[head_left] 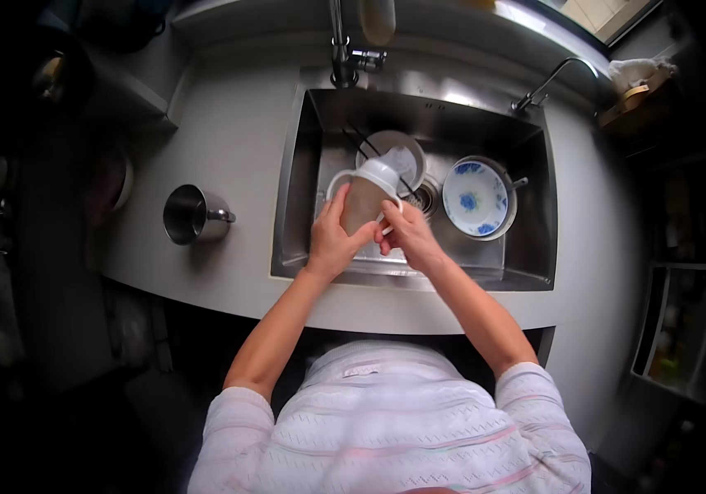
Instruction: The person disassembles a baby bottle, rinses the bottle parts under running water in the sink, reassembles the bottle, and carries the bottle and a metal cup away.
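Observation:
Over the sink (526,255), I hold a two-handled cup (360,207) with a brownish see-through body and a white top, tilted. My left hand (335,239) wraps round its left side, near the white handle there. The fingers of my right hand (409,237) are closed at the cup's right handle. Just behind the cup, a white bowl (414,148) sits in the sink with dark chopsticks (356,143) lying across it. The cup hides part of that bowl. To the right stand stacked bowls, the top one a blue-flowered bowl (458,183).
A steel mug (196,216) stands on the counter (242,156) left of the sink. At the back rises the main faucet (341,62), and a slim curved tap (547,82) is at the back right. A drain (425,198) shows in the sink floor.

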{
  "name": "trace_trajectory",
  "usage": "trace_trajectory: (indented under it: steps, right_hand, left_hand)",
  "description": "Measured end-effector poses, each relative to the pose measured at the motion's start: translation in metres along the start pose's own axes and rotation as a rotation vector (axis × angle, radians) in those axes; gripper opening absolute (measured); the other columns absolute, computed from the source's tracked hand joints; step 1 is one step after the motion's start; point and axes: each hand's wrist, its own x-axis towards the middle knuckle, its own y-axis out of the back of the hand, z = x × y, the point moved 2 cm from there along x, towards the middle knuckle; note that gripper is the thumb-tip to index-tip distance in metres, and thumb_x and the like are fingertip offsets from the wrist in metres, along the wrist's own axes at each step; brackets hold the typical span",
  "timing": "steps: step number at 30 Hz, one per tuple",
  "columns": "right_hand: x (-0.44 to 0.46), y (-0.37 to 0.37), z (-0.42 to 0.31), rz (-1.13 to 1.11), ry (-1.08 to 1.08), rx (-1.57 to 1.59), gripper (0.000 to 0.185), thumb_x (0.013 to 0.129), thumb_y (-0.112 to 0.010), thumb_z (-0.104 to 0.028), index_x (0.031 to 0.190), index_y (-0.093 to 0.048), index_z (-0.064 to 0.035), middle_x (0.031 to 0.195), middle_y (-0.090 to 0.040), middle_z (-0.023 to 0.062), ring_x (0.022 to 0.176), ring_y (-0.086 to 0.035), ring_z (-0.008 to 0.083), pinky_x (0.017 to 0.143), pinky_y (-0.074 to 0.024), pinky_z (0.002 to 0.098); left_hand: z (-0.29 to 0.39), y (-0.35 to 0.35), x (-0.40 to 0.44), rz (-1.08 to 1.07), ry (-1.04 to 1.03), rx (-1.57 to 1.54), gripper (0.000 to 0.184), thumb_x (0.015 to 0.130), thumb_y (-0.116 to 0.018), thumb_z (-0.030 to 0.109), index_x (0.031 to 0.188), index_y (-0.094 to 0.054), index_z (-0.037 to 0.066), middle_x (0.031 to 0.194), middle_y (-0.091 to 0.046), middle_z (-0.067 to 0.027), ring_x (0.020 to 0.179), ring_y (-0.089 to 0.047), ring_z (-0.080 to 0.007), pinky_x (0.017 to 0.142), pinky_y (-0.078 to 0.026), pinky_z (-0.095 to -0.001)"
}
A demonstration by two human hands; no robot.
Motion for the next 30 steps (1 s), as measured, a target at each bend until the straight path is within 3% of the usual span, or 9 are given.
trace_trajectory:
  steps: [2,5,7,8,11,18,23,26,30]
  right_hand:
    - [-0.011,-0.006,-0.017,-0.056,0.077,-0.03,0.039,0.097,-0.047,-0.041,0.102,-0.05,-0.0029,0.072,-0.058,0.0088,0.048,-0.055,0.0143,0.046,-0.0475,0.0235]
    - [-0.006,0.002,-0.013,-0.085,0.025,-0.098,0.05,0.095,-0.047,-0.048,0.109,-0.051,0.0,0.078,-0.062,0.0096,0.057,-0.062,0.016,0.052,-0.0526,0.0258]
    - [-0.013,0.005,-0.023,-0.091,-0.031,-0.098,0.056,0.094,-0.047,-0.051,0.114,-0.051,0.0012,0.08,-0.064,0.0105,0.063,-0.065,0.0185,0.055,-0.0544,0.0269]
    - [-0.011,0.013,-0.019,-0.081,-0.017,-0.134,0.062,0.092,-0.047,-0.055,0.12,-0.05,0.0002,0.091,-0.065,0.0118,0.074,-0.068,0.0221,0.057,-0.0556,0.0284]
    - [-0.001,0.023,-0.028,0.061,0.114,-0.002,0.062,0.087,-0.056,-0.056,0.121,-0.052,-0.0047,0.106,-0.061,0.0066,0.096,-0.06,0.0167,0.069,-0.0545,0.0302]
    - [0.006,-0.003,-0.033,0.1,0.219,0.024,0.056,0.078,-0.075,-0.04,0.116,-0.054,-0.0045,0.106,-0.06,0.0069,0.098,-0.058,0.0173,0.084,-0.0471,0.0342]
    - [-0.004,-0.019,-0.039,0.124,0.336,-0.059,0.055,0.076,-0.077,-0.035,0.114,-0.055,-0.002,0.104,-0.061,0.0078,0.096,-0.058,0.0172,0.085,-0.0458,0.0305]
    - [0.009,-0.011,-0.035,0.113,0.279,-0.074,0.054,0.075,-0.077,-0.031,0.114,-0.055,-0.0011,0.104,-0.061,0.0083,0.095,-0.058,0.0172,0.086,-0.0454,0.0311]
    - [0.016,-0.009,-0.031,-0.047,0.23,-0.025,0.058,0.074,-0.077,-0.033,0.117,-0.054,-0.0011,0.108,-0.06,0.0084,0.1,-0.058,0.0183,0.091,-0.0441,0.0327]
  left_hand:
    - [0.022,0.012,-0.002,0.001,-0.032,-0.047,0.078,0.069,-0.079,0.022,0.132,-0.041,-0.004,0.109,-0.058,-0.0196,0.1,-0.06,-0.0325,0.087,-0.047,-0.0373]
    - [-0.003,0.006,-0.018,-0.044,0.179,-0.199,0.081,0.071,-0.078,0.017,0.138,-0.037,0.0,0.113,-0.059,-0.0117,0.103,-0.059,-0.0225,0.091,-0.045,-0.0332]
    - [0.008,0.01,-0.017,-0.047,0.144,-0.206,0.085,0.069,-0.079,0.018,0.14,-0.034,0.005,0.109,-0.059,-0.0126,0.101,-0.06,-0.0243,0.089,-0.047,-0.0342]
    - [0.011,0.013,-0.022,-0.038,0.121,-0.216,0.087,0.068,-0.079,0.018,0.141,-0.032,0.007,0.108,-0.06,-0.0131,0.099,-0.06,-0.0252,0.088,-0.047,-0.0346]
    - [0.02,0.012,-0.024,-0.089,0.143,-0.21,0.094,0.07,-0.078,0.015,0.147,-0.022,0.013,0.107,-0.06,-0.0108,0.102,-0.059,-0.0223,0.092,-0.045,-0.0342]
    - [0.019,0.009,-0.017,-0.176,0.226,-0.102,0.11,0.062,-0.08,0.022,0.148,-0.011,0.014,0.103,-0.062,-0.0156,0.095,-0.063,-0.0323,0.087,-0.048,-0.0363]
    - [0.025,0.004,-0.015,-0.182,0.305,-0.047,0.113,0.059,-0.08,0.021,0.147,-0.01,0.008,0.103,-0.063,-0.0218,0.097,-0.063,-0.0374,0.087,-0.048,-0.0372]
    - [0.031,0.006,-0.016,-0.174,0.305,-0.023,0.111,0.058,-0.08,0.021,0.146,-0.014,0.005,0.1,-0.064,-0.0208,0.095,-0.064,-0.0354,0.087,-0.048,-0.0367]
    - [0.01,0.002,-0.019,-0.226,0.433,-0.368,0.107,0.056,-0.08,0.019,0.144,-0.021,0.002,0.112,-0.059,-0.0158,0.106,-0.058,-0.029,0.094,-0.043,-0.0343]
